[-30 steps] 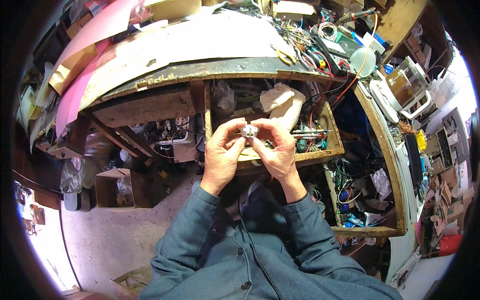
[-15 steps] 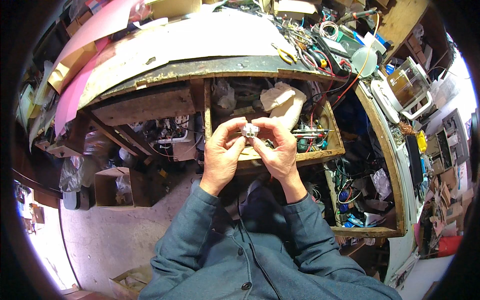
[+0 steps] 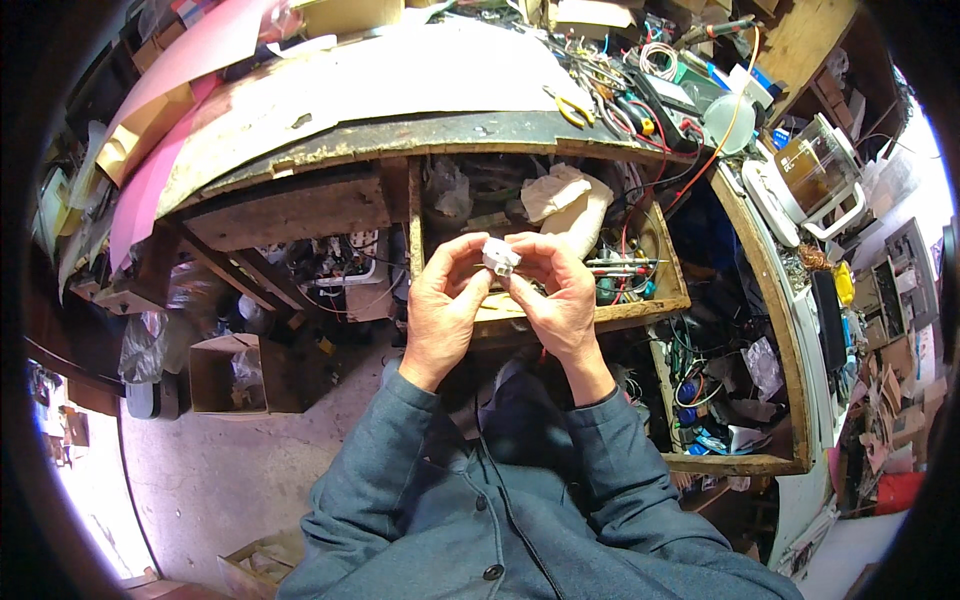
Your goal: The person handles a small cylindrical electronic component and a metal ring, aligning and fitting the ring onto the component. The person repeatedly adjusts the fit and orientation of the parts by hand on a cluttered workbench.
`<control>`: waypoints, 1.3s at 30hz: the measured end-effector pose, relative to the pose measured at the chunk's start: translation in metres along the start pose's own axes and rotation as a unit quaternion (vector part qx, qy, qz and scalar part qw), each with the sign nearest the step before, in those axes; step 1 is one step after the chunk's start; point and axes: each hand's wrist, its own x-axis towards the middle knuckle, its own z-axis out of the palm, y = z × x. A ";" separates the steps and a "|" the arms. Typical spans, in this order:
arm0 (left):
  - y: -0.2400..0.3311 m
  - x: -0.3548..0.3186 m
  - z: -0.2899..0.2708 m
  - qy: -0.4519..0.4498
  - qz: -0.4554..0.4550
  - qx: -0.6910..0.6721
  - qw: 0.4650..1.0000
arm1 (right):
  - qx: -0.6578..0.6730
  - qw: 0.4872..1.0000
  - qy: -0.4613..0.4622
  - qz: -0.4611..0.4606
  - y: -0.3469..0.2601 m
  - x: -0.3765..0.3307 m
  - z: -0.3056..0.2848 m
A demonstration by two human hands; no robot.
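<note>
Between the fingertips of both hands I hold a small white plastic part (image 3: pixel 500 257), too small to name for sure. My left hand (image 3: pixel 446 310) is closed, its thumb and fingers pinching the part's left side. Closed on the right side is my right hand (image 3: pixel 556 300), thumb below and fingers curled above. Both hands are over the front of an open wooden drawer (image 3: pixel 640 312). Inside the drawer, a crumpled cream cloth (image 3: pixel 575 225) lies beyond my right fingers, with screwdrivers and test leads (image 3: pixel 625 268) beside it.
A workbench with a pale sheet (image 3: pixel 420 80) spans the far side. Yellow-handled pliers (image 3: pixel 572 108) and tangled tools lie at its right. A glass jug (image 3: pixel 815 170) stands on the right. A lower drawer (image 3: pixel 735 463) holds cables. A cardboard box (image 3: pixel 230 375) sits on the floor, left.
The white part has tilted and turned between my fingers, showing more of its upper face. My hands have otherwise hardly moved.
</note>
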 end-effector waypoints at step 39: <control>0.008 -0.001 0.001 -0.030 -0.008 0.000 1.000 | -0.016 1.000 0.018 -0.013 -0.001 0.000 0.000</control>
